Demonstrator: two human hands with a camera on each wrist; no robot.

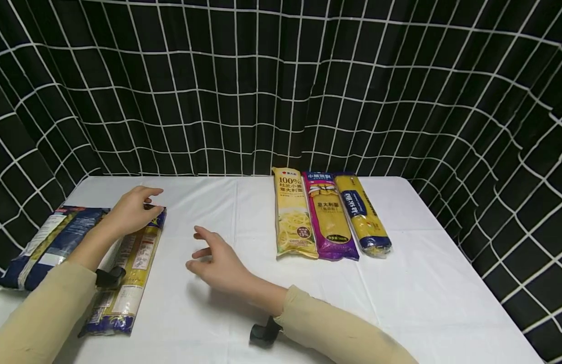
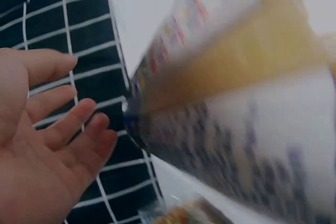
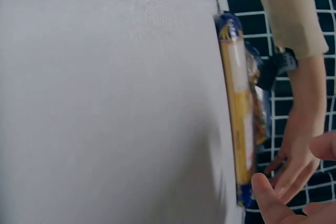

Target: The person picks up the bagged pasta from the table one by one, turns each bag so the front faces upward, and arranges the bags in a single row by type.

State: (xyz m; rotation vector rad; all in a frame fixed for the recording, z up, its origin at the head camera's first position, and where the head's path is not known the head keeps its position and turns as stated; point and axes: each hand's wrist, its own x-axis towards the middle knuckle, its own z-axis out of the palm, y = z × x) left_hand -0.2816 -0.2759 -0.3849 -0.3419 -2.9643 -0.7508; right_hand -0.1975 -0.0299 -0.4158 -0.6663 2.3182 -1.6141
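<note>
My left hand [image 1: 137, 210] hovers over the far end of a long yellow packet of pasta [image 1: 137, 268] with dark blue ends, lying at the table's left. Its fingers are loosely bent and apart from the thumb; in the left wrist view this hand [image 2: 60, 129] holds nothing, with the blurred packet [image 2: 247, 51] beside it. Left of the packet lies a wider dark blue pasta bag [image 1: 57, 240], partly hidden by the left forearm. Over the white cloth, right of the packet, my right hand [image 1: 219, 265] is held with fingers spread and nothing in it.
Three pasta packets lie side by side at the back right: a pale yellow one [image 1: 295, 202], a purple and pink one [image 1: 328, 215] and a blue and yellow one [image 1: 362, 215]. Black curtains [image 1: 253, 101] with a white grid surround the white-covered table [image 1: 422, 293].
</note>
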